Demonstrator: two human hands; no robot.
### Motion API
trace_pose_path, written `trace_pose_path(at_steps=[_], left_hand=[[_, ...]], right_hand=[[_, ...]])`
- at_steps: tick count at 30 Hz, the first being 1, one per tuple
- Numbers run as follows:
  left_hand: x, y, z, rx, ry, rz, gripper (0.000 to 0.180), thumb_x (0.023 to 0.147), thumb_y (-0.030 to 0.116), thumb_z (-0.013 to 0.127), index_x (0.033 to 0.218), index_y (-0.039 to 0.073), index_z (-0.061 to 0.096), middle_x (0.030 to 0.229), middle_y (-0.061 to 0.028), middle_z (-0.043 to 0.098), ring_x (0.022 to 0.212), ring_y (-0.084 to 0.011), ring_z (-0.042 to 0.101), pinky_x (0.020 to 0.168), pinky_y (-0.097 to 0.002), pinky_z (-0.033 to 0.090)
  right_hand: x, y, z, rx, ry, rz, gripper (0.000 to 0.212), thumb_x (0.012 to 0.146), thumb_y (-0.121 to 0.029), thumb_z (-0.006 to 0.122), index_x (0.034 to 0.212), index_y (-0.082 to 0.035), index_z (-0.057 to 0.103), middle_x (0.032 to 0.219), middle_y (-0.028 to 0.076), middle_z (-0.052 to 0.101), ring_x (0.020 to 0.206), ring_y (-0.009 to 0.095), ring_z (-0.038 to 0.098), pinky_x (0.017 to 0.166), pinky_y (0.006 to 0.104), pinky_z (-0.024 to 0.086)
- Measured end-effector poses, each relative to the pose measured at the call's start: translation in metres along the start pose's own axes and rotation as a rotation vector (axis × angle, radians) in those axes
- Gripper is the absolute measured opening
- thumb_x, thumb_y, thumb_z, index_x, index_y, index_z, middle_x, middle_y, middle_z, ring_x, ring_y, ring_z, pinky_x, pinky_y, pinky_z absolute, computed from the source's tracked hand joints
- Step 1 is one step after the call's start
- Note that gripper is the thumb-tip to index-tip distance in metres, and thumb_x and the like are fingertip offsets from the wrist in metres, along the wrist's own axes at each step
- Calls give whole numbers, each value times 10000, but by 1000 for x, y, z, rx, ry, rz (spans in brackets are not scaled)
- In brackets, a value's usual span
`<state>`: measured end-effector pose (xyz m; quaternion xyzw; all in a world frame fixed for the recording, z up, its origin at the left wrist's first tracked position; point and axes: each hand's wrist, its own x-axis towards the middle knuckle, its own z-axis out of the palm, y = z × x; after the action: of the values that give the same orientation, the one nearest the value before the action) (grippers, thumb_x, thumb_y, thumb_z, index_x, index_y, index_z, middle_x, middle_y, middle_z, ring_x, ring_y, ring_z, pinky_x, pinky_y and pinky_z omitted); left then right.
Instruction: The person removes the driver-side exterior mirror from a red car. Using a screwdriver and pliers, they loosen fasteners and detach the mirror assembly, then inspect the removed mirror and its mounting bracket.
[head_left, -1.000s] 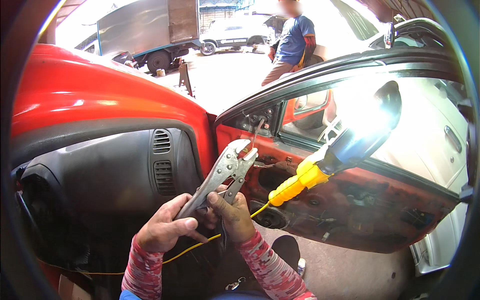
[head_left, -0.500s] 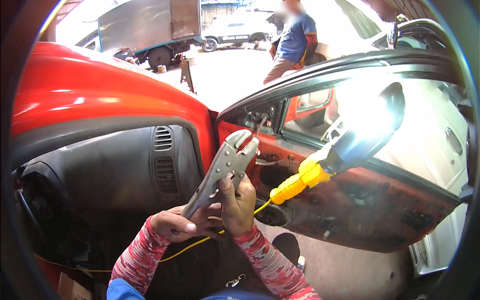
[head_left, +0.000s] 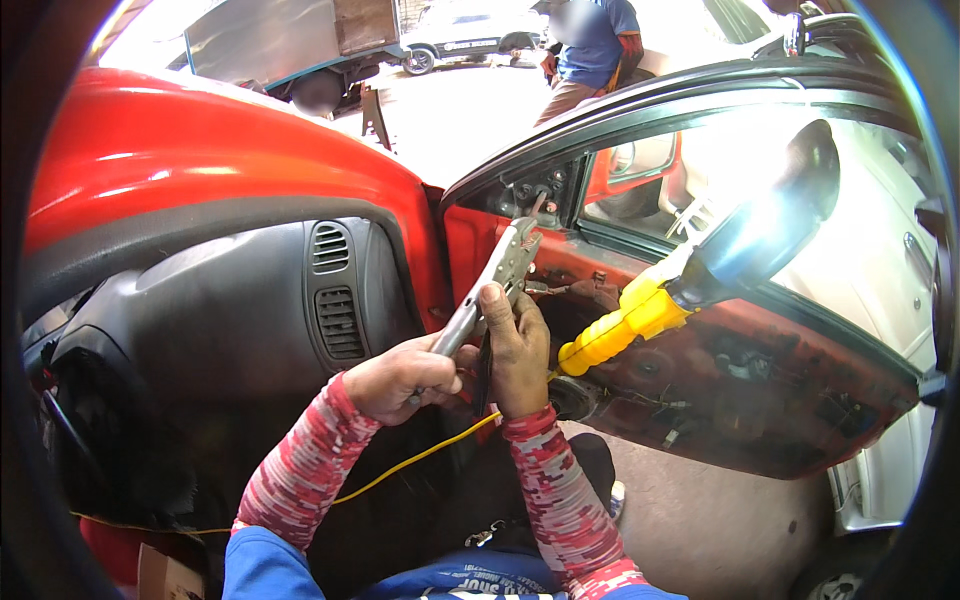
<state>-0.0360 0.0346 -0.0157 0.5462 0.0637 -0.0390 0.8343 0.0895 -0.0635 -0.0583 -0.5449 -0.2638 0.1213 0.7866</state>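
Grey metal locking pliers [head_left: 508,262] are held in both my hands in front of the opened red car door [head_left: 690,372]. My left hand [head_left: 395,378] is closed around the lower end of their handles. Higher up, my right hand [head_left: 518,358] grips the pliers just below the jaws, its thumb along the side. The jaws point up at the door's front window corner, beside a thin rod [head_left: 538,206] sticking out there; I cannot tell whether they touch it. A lit work lamp with a yellow handle [head_left: 635,318] rests against the door, right of my right hand.
To the left is the dark dashboard [head_left: 220,300] with air vents [head_left: 338,322], under the red car body [head_left: 220,170]. A yellow cord [head_left: 400,465] runs below my forearms. Beyond the door stand a person in a blue shirt [head_left: 595,50], a truck [head_left: 290,40] and a white vehicle [head_left: 870,240].
Both hands have moved up and right with the pliers, toward the door's window corner. The pliers' handles have spread apart. The view has tilted slightly downward.
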Motion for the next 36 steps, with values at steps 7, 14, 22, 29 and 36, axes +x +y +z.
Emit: trace_pose_path(at_steps=[7,14,22,29,36], left_hand=[[32,12,4,263,47,7,652,794,53,530,1437,3,432,1120,-71,615,952,-156,597,857,-322,516],[46,15,6,315,19,49,768,835,83,533,1561,60,286,918,32,493,716,-60,438,619,-222,382],[53,14,15,586,127,112,747,834,122,536,1534,30,294,1022,-43,523,870,-126,509,795,-278,478],[48,12,26,790,285,95,706,826,102,548,1479,-16,309,1293,-140,493,1194,-215,485,1041,-325,408],[53,5,22,620,224,133,816,821,56,559,1569,2,236,1382,-134,468,1272,-207,454,1094,-321,379]], right_hand=[[13,-8,-8,112,-2,63,437,937,-406,740,905,28,702,791,47,673,694,90,582,645,268,471],[23,-8,-10,228,0,116,361,962,-340,726,939,20,708,817,28,670,708,79,578,644,254,466],[30,-6,-16,300,-51,143,333,978,-333,706,929,-5,683,805,-13,613,694,46,519,618,237,437],[41,4,-13,243,-146,130,286,977,-372,693,867,-141,565,708,-84,496,581,10,440,508,211,355],[43,10,-16,50,-76,73,427,951,-433,689,900,-12,641,761,18,599,699,98,543,631,307,455]])
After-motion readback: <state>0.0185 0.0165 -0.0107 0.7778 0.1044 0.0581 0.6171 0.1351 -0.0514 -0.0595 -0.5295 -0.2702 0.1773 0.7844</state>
